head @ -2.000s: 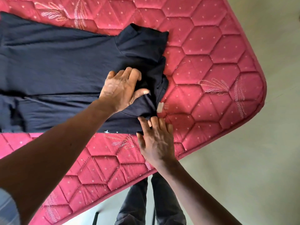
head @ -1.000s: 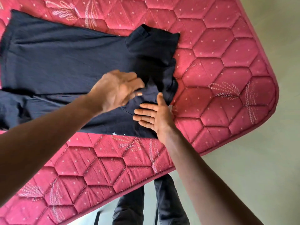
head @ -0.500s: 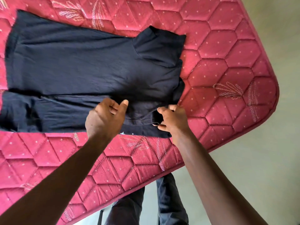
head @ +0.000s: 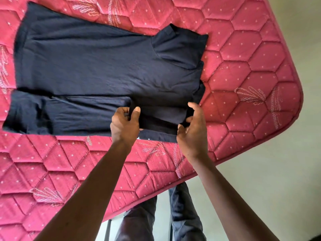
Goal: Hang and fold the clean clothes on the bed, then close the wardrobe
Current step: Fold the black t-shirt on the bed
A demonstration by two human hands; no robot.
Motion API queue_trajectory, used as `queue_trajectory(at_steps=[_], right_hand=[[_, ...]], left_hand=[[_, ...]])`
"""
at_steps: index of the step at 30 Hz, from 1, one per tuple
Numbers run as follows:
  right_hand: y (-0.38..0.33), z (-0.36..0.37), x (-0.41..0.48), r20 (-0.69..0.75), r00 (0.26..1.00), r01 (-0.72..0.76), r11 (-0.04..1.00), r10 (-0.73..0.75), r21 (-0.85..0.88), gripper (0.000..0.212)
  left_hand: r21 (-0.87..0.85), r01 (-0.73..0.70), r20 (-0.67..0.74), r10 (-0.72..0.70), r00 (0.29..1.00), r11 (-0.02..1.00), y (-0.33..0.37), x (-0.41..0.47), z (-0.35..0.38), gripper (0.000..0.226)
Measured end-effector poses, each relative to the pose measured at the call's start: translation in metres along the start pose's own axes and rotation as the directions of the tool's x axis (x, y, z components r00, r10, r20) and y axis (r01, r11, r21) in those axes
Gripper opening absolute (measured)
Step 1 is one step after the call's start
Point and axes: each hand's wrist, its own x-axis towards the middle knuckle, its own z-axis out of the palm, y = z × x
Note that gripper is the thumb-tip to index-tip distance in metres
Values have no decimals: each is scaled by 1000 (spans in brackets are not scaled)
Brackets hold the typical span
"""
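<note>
- Looking down on a dark navy T-shirt [head: 97,66] spread flat across a red quilted mattress [head: 243,54], collar end toward the mattress's rounded corner on the right, hem toward the left.
- Far sleeve [head: 180,44] lying flat, pointing away toward the top of the view.
- Near side of the shirt turned in over the body, forming a long band along the near edge.
- Pinching a fold of cloth at the near shoulder with the left hand [head: 125,126]: thumb on top, fingers curled beneath.
- Gripping the other end of that fold with the right hand [head: 192,131]: thumb raised above, fingers curled round the cloth's edge.
- Fold stretched between both hands, the rest of the shirt resting on the mattress.
- Standing at the mattress's near edge, legs in dark trousers [head: 182,214] visible below, above a pale floor [head: 260,171].
</note>
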Motion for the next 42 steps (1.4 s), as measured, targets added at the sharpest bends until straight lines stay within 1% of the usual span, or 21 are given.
queue_trajectory(at_steps=[2, 4, 7, 9, 10, 12, 14, 16, 18, 20, 21, 23, 25, 27, 29, 31, 33, 36, 39, 41, 42], right_hand=[[-5, -1, -4, -46, 991, 115, 969, -128, -220, 67], [-12, -3, -7, -10, 954, 273, 880, -300, -388, 61], [-14, 5, -5, 233, 836, 547, 718, -497, -431, 51], [-6, 16, -2, 373, 791, 612, 629, -485, -480, 52], [0, 20, -1, 414, 798, 603, 604, -438, -522, 58], [10, 22, 2, 427, 827, 560, 594, -364, -578, 68], [13, 19, 3, 377, 836, 549, 638, -399, -541, 68], [2, 14, 16, 223, 869, 494, 737, -442, -462, 64], [-16, 10, 49, -23, 924, 352, 871, -383, -343, 57], [-30, 8, 104, -248, 935, 204, 957, -252, -204, 53], [-36, 5, 134, -302, 932, 151, 973, -199, -176, 54], [-49, 0, 186, -250, 963, 54, 979, -103, -196, 62], [-59, -1, 223, -108, 994, -26, 937, -12, -347, 67], [-63, -3, 244, -25, 999, 19, 908, -33, -419, 55], [-66, -8, 256, -10, 998, 61, 960, -66, -273, 31], [-68, -13, 265, -66, 995, 66, 992, -73, -112, 16], [-70, -16, 276, -113, 981, 146, 982, -160, -122, 10], [-67, -13, 293, -103, 966, 214, 959, -236, -184, 11], [-57, -10, 299, -146, 968, 194, 977, -205, -87, 20], [-50, -13, 301, -105, 986, 133, 990, -128, 43, 27], [-47, -14, 304, -57, 994, 98, 993, -95, 66, 31]], left_hand=[[68, -32, 21, 31, 999, 997, 1, -3, -3, 35], [182, -81, 10, 80, 997, 980, 1, -7, -5, 42], [268, -90, -37, 104, 994, 959, 2, -5, -8, 46], [269, -69, -54, 87, 995, 961, 6, -4, -11, 39], [299, -65, -92, 97, 991, 952, 9, -4, -12, 37], [414, -111, -201, 210, 957, 903, 13, -4, -13, 40], [489, -219, -229, 367, 901, 844, 17, -3, -8, 43], [488, -417, -132, 537, 833, 767, 28, 3, 0, 44], [517, -569, 22, 654, 756, 640, 37, 19, 12, 50], [561, -639, 168, 683, 711, 527, 42, 43, 23, 62], [585, -654, 228, 676, 701, 480, 43, 54, 28, 67], [622, -663, 299, 657, 692, 416, 40, 68, 33, 73], [639, -661, 299, 665, 684, 393, 36, 74, 34, 74], [632, -651, 246, 688, 683, 420, 41, 75, 33, 68], [606, -628, 172, 689, 703, 489, 53, 78, 32, 57], [596, -589, 133, 657, 742, 545, 67, 84, 31, 50], [621, -558, 132, 629, 766, 550, 79, 93, 31, 44], [575, -564, 120, 621, 774, 592, 104, 113, 32, 41], [422, -660, 140, 675, 725, 621, 137, 132, 34, 43], [384, -724, 248, 692, 678, 572, 163, 141, 36, 48], [416, -745, 331, 676, 658, 522, 174, 146, 38, 52]])
